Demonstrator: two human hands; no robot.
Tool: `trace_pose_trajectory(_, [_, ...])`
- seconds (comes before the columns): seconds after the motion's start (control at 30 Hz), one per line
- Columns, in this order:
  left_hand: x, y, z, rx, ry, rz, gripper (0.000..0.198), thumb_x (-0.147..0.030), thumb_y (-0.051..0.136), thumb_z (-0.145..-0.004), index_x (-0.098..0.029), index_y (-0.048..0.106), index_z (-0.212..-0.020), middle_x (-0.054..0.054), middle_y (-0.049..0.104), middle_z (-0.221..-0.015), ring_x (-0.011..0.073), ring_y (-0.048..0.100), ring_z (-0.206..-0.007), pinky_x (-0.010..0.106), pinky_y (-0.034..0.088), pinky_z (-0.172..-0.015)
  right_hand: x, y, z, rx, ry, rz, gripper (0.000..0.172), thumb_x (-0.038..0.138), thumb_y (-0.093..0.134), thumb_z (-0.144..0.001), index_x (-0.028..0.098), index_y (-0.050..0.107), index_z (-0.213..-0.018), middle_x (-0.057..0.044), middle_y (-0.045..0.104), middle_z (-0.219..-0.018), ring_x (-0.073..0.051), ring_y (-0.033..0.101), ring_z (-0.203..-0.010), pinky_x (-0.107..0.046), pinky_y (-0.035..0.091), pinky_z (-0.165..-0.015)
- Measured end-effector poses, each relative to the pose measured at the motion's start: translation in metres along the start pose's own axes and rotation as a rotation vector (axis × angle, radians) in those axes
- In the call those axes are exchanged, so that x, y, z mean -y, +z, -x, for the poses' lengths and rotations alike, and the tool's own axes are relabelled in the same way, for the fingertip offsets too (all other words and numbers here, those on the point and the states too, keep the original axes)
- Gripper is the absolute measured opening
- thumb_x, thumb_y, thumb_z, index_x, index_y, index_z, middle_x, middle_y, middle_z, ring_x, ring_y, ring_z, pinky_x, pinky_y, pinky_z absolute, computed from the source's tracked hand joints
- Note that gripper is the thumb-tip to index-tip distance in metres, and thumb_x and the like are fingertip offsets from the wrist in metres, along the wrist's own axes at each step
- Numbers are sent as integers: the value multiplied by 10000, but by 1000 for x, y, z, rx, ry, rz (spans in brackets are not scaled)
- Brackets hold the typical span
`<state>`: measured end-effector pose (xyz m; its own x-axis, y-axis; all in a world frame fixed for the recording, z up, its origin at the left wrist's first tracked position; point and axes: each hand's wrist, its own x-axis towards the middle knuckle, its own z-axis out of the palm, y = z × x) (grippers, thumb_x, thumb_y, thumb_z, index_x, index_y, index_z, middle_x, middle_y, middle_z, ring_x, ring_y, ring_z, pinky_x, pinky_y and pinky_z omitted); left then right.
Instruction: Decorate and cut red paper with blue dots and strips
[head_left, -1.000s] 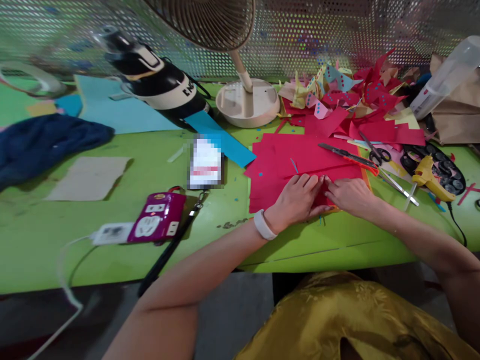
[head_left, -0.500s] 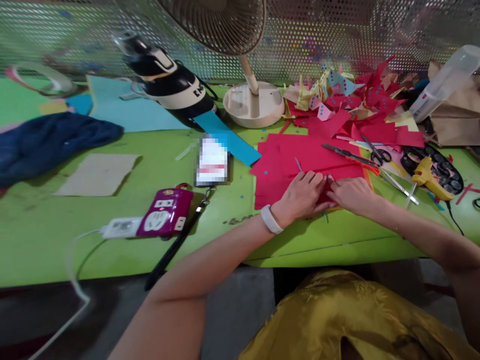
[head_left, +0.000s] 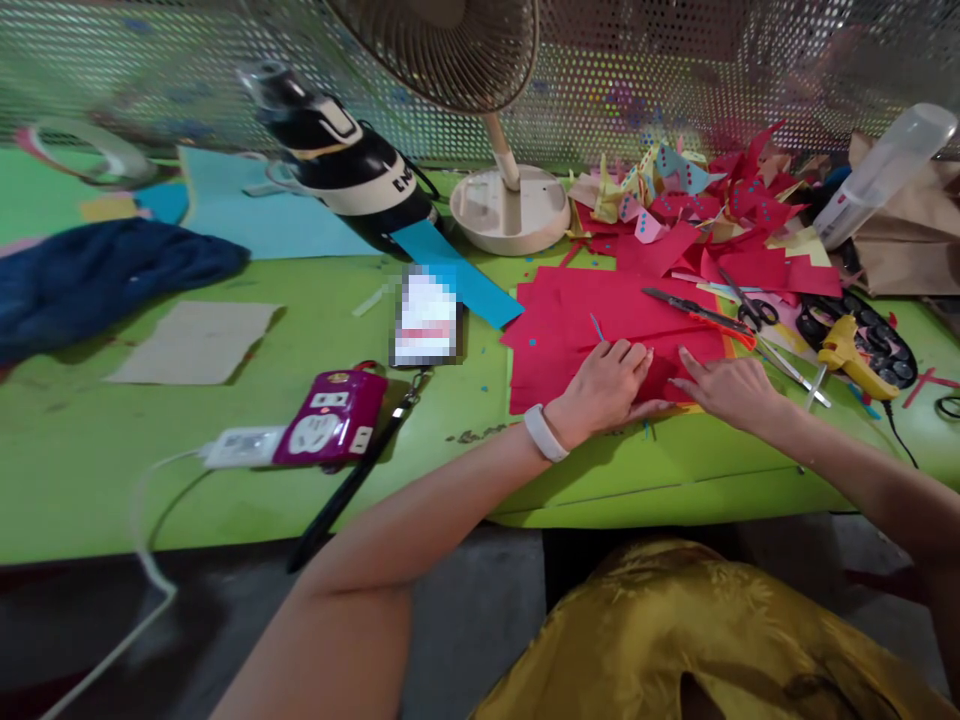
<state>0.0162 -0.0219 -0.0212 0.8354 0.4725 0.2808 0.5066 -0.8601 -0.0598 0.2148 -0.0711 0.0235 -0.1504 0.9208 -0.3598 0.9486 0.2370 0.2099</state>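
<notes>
The utility knife (head_left: 701, 316) lies on the red paper (head_left: 570, 300) just beyond the right hand (head_left: 739, 392); a careless sweep against it could cut the fingers or score the paper. The left hand's (head_left: 609, 388) fingers bend onto the paper near the front of the green counter (head_left: 247, 410), any pinch hidden; the right's are spread. Thin and matte, the paper could crease crookedly if pressed unevenly.

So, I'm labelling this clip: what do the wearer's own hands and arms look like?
The left hand and right hand are bare, without gloves, and no sleeves show. A plain, pale wristband circles the left wrist; nothing shows on the right.
</notes>
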Motion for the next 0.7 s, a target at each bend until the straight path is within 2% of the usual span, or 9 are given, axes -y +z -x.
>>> trace_pose_trajectory(0.1, [0,1,1,-9,-5,-11,759,-661,279,-963,-32,591,-1252,191,640,-1110,287,578,-959,405,418,-814,-4,1,2,-38,6,-20,636,524,312,-1016,150,355,-1529,-177,752,-984,-319,720,-847,-333,450,-639])
trace_pose_trajectory(0.17, [-1,1,1,-10,-2,-14,761,-663,288,-961,-27,588,-1253,186,640,-1095,285,576,-956,400,413,-813,-5,0,2,-105,15,-55,583,493,323,-1018,143,466,-1462,-175,747,-1017,-307,716,-853,-324,428,-625])
trace_pose_trajectory(0.27, [-1,0,1,-13,3,-13,776,-674,298,-952,-14,586,-1242,184,636,-1073,287,565,-949,400,408,-806,-5,-7,-5,-234,-11,-171,452,419,355,-1017,150,658,-1217,-141,745,-1043,-263,701,-891,-306,394,-631])
trace_pose_trajectory(0.33, [-1,0,1,-10,3,-13,779,-683,291,-948,-22,602,-1216,177,636,-1055,288,558,-930,405,409,-794,-3,-12,-15,-287,-37,-280,374,395,409,-999,162,684,-1096,-102,754,-972,-221,687,-852,-291,373,-627])
trace_pose_trajectory(0.47, [0,1,3,7,4,-10,762,-682,287,-949,-37,648,-1133,175,629,-1013,291,551,-909,413,411,-768,0,-18,-38,-231,-67,-433,260,357,491,-961,179,677,-998,-54,745,-864,-187,661,-790,-275,360,-632])
trace_pose_trajectory(0.6, [-1,1,4,14,-19,16,741,-683,277,-948,-71,692,-992,171,619,-998,293,549,-921,417,414,-782,1,-16,-53,-133,-103,-449,248,322,476,-968,174,675,-974,-68,746,-920,-189,667,-835,-271,380,-674])
trace_pose_trajectory(0.7, [-1,-1,4,22,-30,37,743,-694,291,-939,-74,697,-993,172,618,-1014,297,550,-934,424,423,-789,1,-13,-56,-103,-74,-441,277,325,442,-980,176,673,-1009,-81,748,-952,-199,672,-855,-276,387,-683])
